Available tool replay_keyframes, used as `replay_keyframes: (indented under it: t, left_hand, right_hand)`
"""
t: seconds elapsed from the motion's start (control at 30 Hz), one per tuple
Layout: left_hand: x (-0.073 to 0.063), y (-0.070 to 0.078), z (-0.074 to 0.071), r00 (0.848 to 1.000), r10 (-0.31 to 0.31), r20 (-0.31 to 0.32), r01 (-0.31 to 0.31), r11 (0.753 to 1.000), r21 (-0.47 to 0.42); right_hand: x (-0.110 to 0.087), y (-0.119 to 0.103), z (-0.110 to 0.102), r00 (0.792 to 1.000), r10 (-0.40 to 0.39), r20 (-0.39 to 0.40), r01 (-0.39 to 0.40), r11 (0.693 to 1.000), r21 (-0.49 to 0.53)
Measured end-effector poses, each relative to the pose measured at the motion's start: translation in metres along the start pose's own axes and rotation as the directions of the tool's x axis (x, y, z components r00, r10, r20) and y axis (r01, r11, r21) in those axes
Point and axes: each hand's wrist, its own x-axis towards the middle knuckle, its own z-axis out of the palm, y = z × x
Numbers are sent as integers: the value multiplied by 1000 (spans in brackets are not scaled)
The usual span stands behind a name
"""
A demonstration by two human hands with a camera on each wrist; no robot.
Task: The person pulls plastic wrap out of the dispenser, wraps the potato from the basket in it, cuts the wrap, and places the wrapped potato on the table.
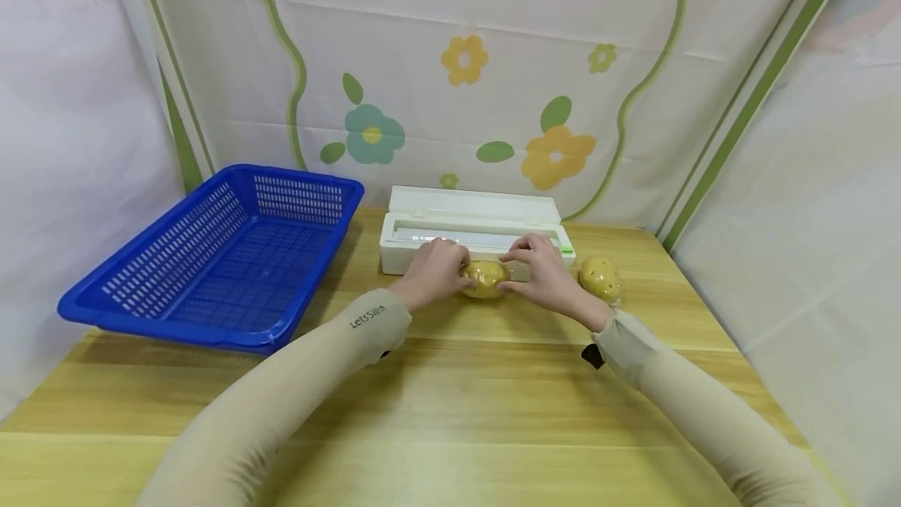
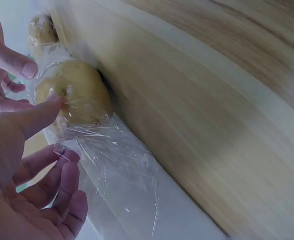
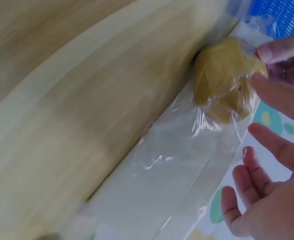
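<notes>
A potato [image 1: 486,280] in clear plastic wrap sits against the front of a white cling-film box [image 1: 396,260]. My left hand [image 1: 432,272] holds its left end, the thumb on its skin and the other fingers curled by loose film [image 2: 122,165]. From the other side my right hand [image 1: 545,276] reaches in, thumb at the potato. Its other fingers are loosely bent and spread apart in the right wrist view. The film stretches off the potato over the white box front. Another wrapped potato [image 1: 600,278] lies just right of the right hand.
A large blue plastic basket [image 1: 211,335] stands at the left of the wooden table [image 1: 450,429]. The box's lid [image 1: 472,202] is raised at the back. Behind the table hangs a flowered curtain [image 1: 422,22].
</notes>
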Motion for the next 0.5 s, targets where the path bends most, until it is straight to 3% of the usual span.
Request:
replay_keyframes:
  t: [0.23,0.33,0.5]
  left_hand:
    - [-1,2,-1,1000,12,-7,-12,1000,-12]
    - [-1,2,-1,1000,21,-19,-22,999,-26]
    - [-1,3,-1,1000,20,-23,-22,999,-50]
  right_hand:
    - [-8,16,-12,994,13,-105,2,989,147]
    - [-13,27,-19,985,97,-139,-68,977,202]
    - [-25,44,-37,964,234,-126,-194,944,269]
